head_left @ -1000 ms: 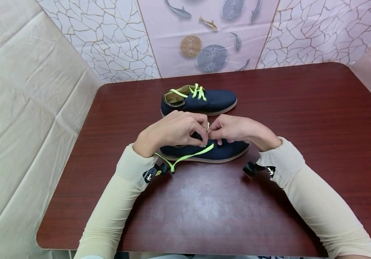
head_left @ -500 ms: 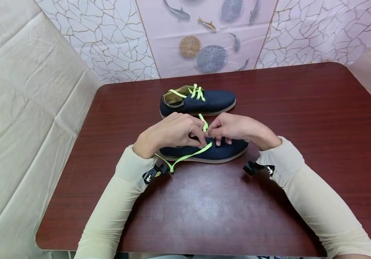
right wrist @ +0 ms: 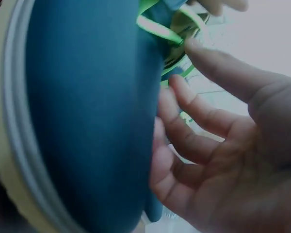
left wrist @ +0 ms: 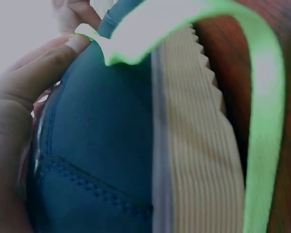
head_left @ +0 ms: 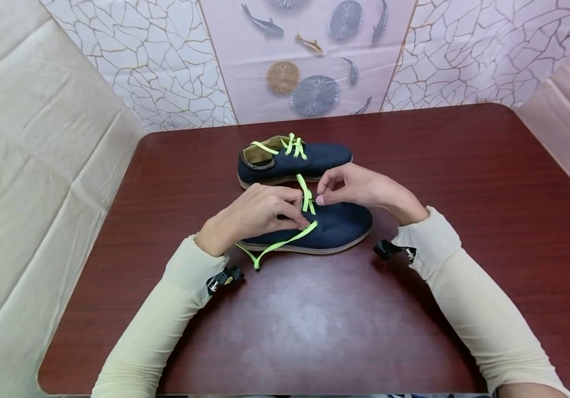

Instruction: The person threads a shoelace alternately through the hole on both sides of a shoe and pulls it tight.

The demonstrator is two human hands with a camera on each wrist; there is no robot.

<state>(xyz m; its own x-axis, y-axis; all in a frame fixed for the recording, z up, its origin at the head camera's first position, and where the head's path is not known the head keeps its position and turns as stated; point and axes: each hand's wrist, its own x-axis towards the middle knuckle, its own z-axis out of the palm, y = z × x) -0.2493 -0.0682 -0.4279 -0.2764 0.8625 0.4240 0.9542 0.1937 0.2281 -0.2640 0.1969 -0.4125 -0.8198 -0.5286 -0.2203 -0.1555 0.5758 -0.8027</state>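
Observation:
A navy shoe [head_left: 347, 224] with neon-yellow shoelace [head_left: 285, 241] lies side-on, toe to the right. My left hand [head_left: 260, 213] is over its opening with fingers curled. In the left wrist view a fingertip [left wrist: 77, 43] of it meets the shoelace [left wrist: 94, 38] by the eyelets; the finger opposite it is hidden. My right hand [head_left: 359, 188] hovers at the upper toe side, thumb and forefinger apart. In the right wrist view its thumb [right wrist: 199, 53] is close to a lace end [right wrist: 172, 39]; whether they touch I cannot tell. Its other fingers [right wrist: 179, 136] are loosely bent beside the shoe.
A second navy shoe [head_left: 325, 156], with yellow laces through its eyelets, stands just behind the first. Both are on a dark red wooden table [head_left: 285, 331]. A patterned cloth [head_left: 165, 61] rises behind the table, and pale cloth [head_left: 31, 193] hangs at the left.
The right hand has drawn back from the left, exposing more of the upper lace, which now stands up between them. The left hand stays at the eyelets. The whole view has shifted slightly.

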